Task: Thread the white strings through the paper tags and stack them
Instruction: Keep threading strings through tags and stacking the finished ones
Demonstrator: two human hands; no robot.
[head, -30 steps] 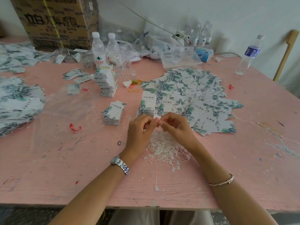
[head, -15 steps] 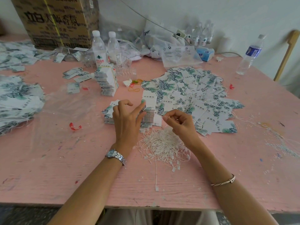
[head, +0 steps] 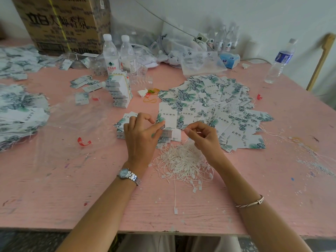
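Observation:
A stack of white paper tags (head: 168, 116) with green leaf print lies at mid-table. My left hand (head: 142, 133) reaches over to it, and its thumb and forefinger pinch the lower left edge of the top tag. Just right of it, my right hand (head: 202, 136) is raised slightly, pinching a thin white string between thumb and forefinger. A loose heap of white strings (head: 181, 161) sits below both hands. A wide spread of tags (head: 223, 106) fans out to the right, some with strings showing. A smaller tag stack (head: 121, 124) is partly hidden behind my left hand.
A tall tag stack (head: 120, 91) stands behind, with two water bottles (head: 110, 55) and a cardboard box (head: 63, 24) further back. More tags (head: 20, 110) are piled at the left. Clear plastic bags (head: 200, 60) and a bottle (head: 281, 60) sit at the back right. Table's front edge (head: 163, 231) is near.
My hands, joined over the strings a second ago, have parted. The left hand moved up to the tag stack; the right stayed, still pinching a string.

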